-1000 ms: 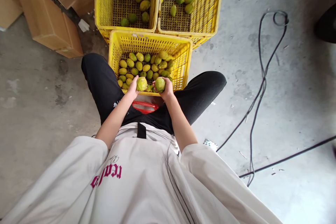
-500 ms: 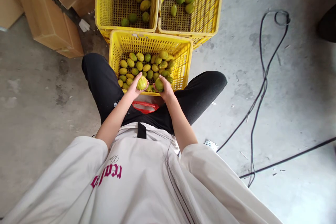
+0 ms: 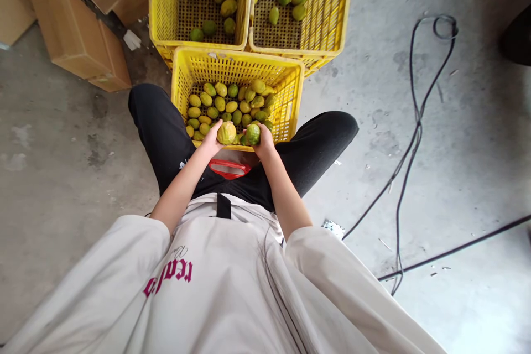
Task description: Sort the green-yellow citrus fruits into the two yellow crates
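Observation:
My left hand (image 3: 212,140) is closed around a yellow lemon (image 3: 226,133) with a bumpy skin. Close by on the right, a greener lemon (image 3: 253,134) sits in the grip of my right hand (image 3: 265,143). Both hands are over the near edge of a yellow plastic crate (image 3: 291,106), between my knees. Several yellow-green lemons (image 3: 219,103) lie across the bottom of that crate. My hands and the held fruit hide some of those at the near side.
Two more yellow crates, a left one (image 3: 162,8) and a right one (image 3: 332,8), stand behind with a few lemons in each. Cardboard boxes (image 3: 68,36) are at the upper left. A black cable (image 3: 415,105) lies on the concrete floor at right. Something red (image 3: 228,168) shows below the near crate.
Both lemons have turned in my hands. The fingers of my right hand have shifted to the side, baring more of the green lemon. The crates have stayed put.

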Tool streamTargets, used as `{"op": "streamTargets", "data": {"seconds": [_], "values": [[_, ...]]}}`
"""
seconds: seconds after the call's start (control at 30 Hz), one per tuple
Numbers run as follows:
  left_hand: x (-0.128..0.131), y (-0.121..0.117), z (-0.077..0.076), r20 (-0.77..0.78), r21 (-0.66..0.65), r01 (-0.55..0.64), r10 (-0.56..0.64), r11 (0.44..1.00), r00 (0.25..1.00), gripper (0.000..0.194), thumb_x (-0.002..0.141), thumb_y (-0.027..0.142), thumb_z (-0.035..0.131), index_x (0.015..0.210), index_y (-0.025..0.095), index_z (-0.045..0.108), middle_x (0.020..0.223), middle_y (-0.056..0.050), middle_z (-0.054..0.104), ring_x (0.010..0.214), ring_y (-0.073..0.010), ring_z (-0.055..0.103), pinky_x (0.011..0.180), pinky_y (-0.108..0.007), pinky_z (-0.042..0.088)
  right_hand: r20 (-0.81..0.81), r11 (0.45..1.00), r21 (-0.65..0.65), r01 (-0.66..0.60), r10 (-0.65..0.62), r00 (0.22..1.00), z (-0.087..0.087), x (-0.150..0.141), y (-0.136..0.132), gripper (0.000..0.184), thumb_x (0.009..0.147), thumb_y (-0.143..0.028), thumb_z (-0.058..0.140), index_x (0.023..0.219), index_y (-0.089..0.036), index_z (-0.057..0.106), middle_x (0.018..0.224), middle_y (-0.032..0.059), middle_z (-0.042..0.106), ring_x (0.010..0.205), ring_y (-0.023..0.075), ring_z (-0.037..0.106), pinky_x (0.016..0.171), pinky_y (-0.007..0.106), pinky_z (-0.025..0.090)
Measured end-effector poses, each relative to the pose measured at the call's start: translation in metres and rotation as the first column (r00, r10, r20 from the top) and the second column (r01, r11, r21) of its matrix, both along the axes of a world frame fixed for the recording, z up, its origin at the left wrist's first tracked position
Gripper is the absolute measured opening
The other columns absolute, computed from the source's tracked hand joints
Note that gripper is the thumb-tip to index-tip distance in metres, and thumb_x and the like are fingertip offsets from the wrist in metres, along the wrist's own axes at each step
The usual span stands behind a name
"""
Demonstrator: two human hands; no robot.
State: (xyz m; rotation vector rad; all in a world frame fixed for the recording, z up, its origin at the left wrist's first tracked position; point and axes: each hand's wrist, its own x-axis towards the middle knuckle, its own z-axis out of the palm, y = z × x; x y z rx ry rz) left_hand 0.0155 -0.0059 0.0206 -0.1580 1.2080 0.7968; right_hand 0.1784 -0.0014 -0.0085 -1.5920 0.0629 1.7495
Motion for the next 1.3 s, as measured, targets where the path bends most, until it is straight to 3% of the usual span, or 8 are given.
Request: {"op": "streamTargets", "data": {"seconds": [0.17,0.3,0.47,0.67,0.83,0.97,1.17,1.3], "values": [[-0.001,-0.002,0.004,0.039,0.029,0.005,-0.007,1.0,0.999,0.039,0.1,0.055,0.059,0.103,0.019,0.074,0.082,-0.008,0.076,0.086,-0.0237,0.078,0.075,-0.033,0.064,0.02,0.999,-0.018,0.03,-0.03,0.999,0.001,-0.001,0.0,0.03,0.101,-0.037,0.046,0.082,-0.023,0.065,0.059,-0.0014,0.062,0.061,0.0179,0.067,0.054,0.027,0.058],[0.0,-0.001,0.005,-0.007,0.037,0.012,-0.011,0.999,1.0,0.045,0.092,0.065,0.069,0.096,0.02,0.072,0.077,-0.005,0.073,0.077,-0.0198,0.076,0.072,-0.029,0.063,0.027,0.999,0.001,0.033,-0.033,0.999,0.005,-0.003,-0.002,0.026,0.096,-0.045,0.065,0.08,-0.024,0.062,0.059,-0.0046,0.059,0.056,0.0142,0.065,0.049,0.023,0.055],[0.002,-0.003,0.0,-0.041,0.056,0.012,-0.01,0.998,0.999,0.033,0.088,0.047,0.081,0.087,0.016,0.067,0.071,-0.003,0.07,0.061,-0.0126,0.068,0.068,-0.025,0.06,0.09,0.999,0.038,-0.004,0.0,0.996,0.01,-0.006,-0.004,0.021,0.086,-0.03,0.079,0.079,-0.023,0.06,0.058,-0.0074,0.058,0.053,0.0119,0.062,0.05,0.022,0.056],[0.001,-0.004,-0.003,-0.063,0.013,-0.049,0.05,0.999,0.997,0.019,0.095,0.034,0.07,0.088,0.017,0.066,0.074,-0.002,0.07,0.064,-0.0113,0.067,0.072,-0.025,0.062,0.006,0.997,-0.078,0.018,-0.018,1.0,0.011,-0.001,-0.002,0.026,0.1,-0.041,0.06,0.083,-0.021,0.06,0.059,0.0,0.063,0.055,0.016,0.064,0.052,0.028,0.059],[-0.004,-0.002,0.0,-0.035,-0.009,-0.07,0.07,0.998,0.997,0.026,0.098,0.041,0.061,0.106,0.019,0.072,0.079,-0.005,0.073,0.078,-0.0194,0.074,0.074,-0.031,0.064,-0.039,0.998,-0.061,-0.014,0.012,0.999,0.011,0.001,-0.001,0.036,0.103,-0.048,0.048,0.083,-0.022,0.062,0.059,0.0021,0.064,0.055,0.0177,0.063,0.052,0.028,0.057],[-0.005,-0.003,0.001,0.009,-0.04,-0.064,0.065,0.997,0.998,0.035,0.101,0.043,0.052,0.113,0.018,0.074,0.081,-0.008,0.075,0.082,-0.0236,0.077,0.075,-0.036,0.066,-0.037,0.996,-0.086,-0.001,-0.002,0.999,0.018,-0.002,-0.002,0.033,0.106,-0.035,0.042,0.082,-0.021,0.061,0.063,0.0012,0.064,0.058,0.0164,0.064,0.056,0.028,0.059],[-0.002,-0.004,-0.002,-0.035,-0.036,-0.014,0.013,0.999,0.999,0.043,0.092,0.059,0.071,0.098,0.017,0.072,0.071,-0.005,0.071,0.07,-0.0199,0.075,0.069,-0.029,0.064,-0.035,0.992,-0.11,0.059,-0.063,0.997,0.023,-0.003,0.0,0.033,0.106,-0.037,0.041,0.084,-0.023,0.06,0.061,-0.001,0.059,0.063,0.0183,0.067,0.057,0.031,0.062],[0.002,-0.006,-0.003,-0.142,0.006,0.029,-0.027,1.0,0.989,0.024,0.087,0.036,0.082,0.088,0.017,0.068,0.068,-0.001,0.068,0.061,-0.0138,0.07,0.067,-0.026,0.062,-0.021,0.998,-0.037,0.055,-0.056,0.998,0.024,-0.005,-0.002,0.025,0.093,-0.045,0.069,0.082,-0.025,0.059,0.066,-0.0021,0.061,0.066,0.0172,0.068,0.056,0.028,0.063]]}}
